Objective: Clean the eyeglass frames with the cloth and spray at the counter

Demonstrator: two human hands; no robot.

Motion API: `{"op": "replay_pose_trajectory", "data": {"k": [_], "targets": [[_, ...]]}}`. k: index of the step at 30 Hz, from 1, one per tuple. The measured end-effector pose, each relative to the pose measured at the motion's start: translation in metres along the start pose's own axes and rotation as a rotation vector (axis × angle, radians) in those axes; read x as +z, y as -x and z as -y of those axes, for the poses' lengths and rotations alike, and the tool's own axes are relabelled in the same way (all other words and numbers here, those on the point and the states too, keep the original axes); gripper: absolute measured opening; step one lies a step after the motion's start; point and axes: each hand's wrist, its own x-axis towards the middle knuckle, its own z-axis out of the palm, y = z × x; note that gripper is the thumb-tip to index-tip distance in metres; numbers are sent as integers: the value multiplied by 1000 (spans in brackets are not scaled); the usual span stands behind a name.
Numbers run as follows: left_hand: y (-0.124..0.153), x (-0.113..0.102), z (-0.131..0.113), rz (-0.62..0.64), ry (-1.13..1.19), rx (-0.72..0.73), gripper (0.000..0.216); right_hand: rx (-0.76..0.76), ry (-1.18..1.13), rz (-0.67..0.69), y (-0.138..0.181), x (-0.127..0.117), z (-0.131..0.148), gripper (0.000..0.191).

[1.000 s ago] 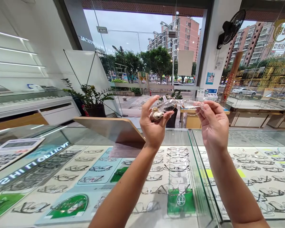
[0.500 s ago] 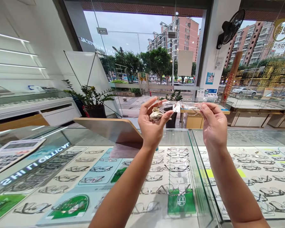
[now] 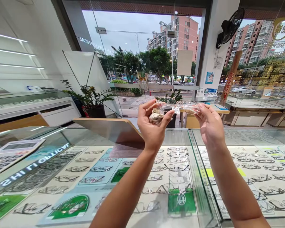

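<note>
Thin-rimmed eyeglasses [image 3: 190, 107] with clear lenses are held up above the counter, between my two hands. My left hand [image 3: 152, 128] is closed on their left end, and a crumpled off-white cloth [image 3: 156, 116] is bunched in its palm. At the other end, my right hand [image 3: 212, 123] pinches the frame between thumb and fingers. A small white tag [image 3: 175, 110] shows near the middle of the glasses. Their fine outline partly blends into the window background.
Below my arms, a glass display case [image 3: 190, 158] holds rows of spectacle frames. A wood-edged mirror or board [image 3: 109, 126] leans up on the glass top, left of my hands. A calculator [image 3: 16, 153] lies at far left.
My right hand has shifted slightly left and turned. The eyeglasses have tilted a little, so their lens rims show more clearly. My left hand stays nearly in place.
</note>
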Motion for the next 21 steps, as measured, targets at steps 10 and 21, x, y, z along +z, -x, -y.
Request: {"op": "replay_pose_trajectory", "data": {"k": [10, 21], "targets": [[-17, -5, 7, 445, 497, -801, 48, -389, 324, 270, 15, 9, 11, 44], [-11, 0, -10, 612, 806, -1430, 42, -588, 510, 328, 16, 7, 13, 25]]}}
